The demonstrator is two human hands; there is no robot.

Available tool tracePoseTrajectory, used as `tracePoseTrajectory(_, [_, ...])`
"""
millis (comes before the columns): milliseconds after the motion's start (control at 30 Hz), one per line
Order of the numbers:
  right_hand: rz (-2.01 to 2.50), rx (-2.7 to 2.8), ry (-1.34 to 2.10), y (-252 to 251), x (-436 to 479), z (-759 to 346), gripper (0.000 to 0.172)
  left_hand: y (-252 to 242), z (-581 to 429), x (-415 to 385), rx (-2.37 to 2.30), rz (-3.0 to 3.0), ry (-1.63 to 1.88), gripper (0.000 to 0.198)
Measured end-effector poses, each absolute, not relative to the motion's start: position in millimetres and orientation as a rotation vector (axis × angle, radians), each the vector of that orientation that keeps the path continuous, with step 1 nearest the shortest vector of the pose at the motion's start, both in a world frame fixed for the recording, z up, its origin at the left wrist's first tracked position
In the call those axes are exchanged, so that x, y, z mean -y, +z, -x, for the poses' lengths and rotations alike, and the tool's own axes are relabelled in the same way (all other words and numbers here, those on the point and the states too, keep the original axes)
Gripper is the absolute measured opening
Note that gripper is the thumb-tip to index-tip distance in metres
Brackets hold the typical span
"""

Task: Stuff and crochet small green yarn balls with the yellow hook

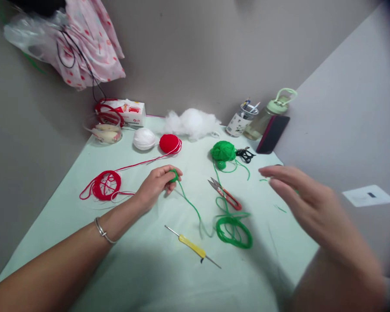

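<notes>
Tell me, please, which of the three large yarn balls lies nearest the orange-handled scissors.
The green ball, just beyond the scissors; the red ball and the white ball both sit farther left, away from them.

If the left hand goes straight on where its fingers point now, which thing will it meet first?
Most likely the green yarn ball, which lies ahead of the left hand, farther back and to the right. Depth is unclear, so the hand might pass above.

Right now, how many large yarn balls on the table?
3: white ball at back left, red ball just right of it, green ball beyond the orange-handled snips. More could be hidden at the back.
</notes>
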State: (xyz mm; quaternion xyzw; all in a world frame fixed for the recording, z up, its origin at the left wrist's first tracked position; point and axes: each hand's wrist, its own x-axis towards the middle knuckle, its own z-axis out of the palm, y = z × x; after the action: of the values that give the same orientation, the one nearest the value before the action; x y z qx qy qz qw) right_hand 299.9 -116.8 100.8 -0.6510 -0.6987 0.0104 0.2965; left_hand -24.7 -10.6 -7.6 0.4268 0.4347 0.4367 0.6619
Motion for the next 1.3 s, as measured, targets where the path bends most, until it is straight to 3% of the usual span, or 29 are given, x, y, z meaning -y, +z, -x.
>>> tracePoseTrajectory(67, [1.750, 1.834, 0.140, 95, 88, -283, 0.038, -8, 24, 11, -0.983, -0.987, 1.000, 0.017])
tracePoseTrajectory(133, [1.603, 2.047, 0.585, 90, 75, -264, 0.040, -8, 24, 11, -0.990, -1.004, 1.010, 0.015])
tracePoseTrajectory(233, [1.402, 2.475, 1.132, 80, 84, -229, 0.026, -8, 24, 11, -1.002, -1.019, 1.020, 0.012])
tracePoseTrajectory(367, [1.269, 3.023, 1.055, 61, 103, -181, 0.027, -6, 24, 13, -1.003, -1.034, 1.011, 0.011])
tracePoseTrajectory(467, [1.223, 3.098, 0.987, 50, 106, -166, 0.009, -4, 23, 14, -0.980, -1.041, 0.996, 0.013])
tracePoseTrajectory(567, [1.141, 2.857, 1.240, 49, 100, -175, 0.010, -3, 21, 15, -0.947, -1.027, 0.997, 0.019])
tracePoseTrajectory(700, [1.058, 1.828, 1.798, 50, 84, -200, 0.003, -3, 18, 19, -0.881, -1.031, 0.954, 0.018])
tracePoseTrajectory(867, [0.922, 0.951, 1.535, 43, 64, -211, 0.011, -3, 15, 26, -0.810, -1.074, 0.853, 0.022])
tracePoseTrajectory(1300, [1.027, 0.904, 1.417, 32, 62, -203, 0.016, -2, 12, 36, -0.698, -1.149, 0.773, 0.024])
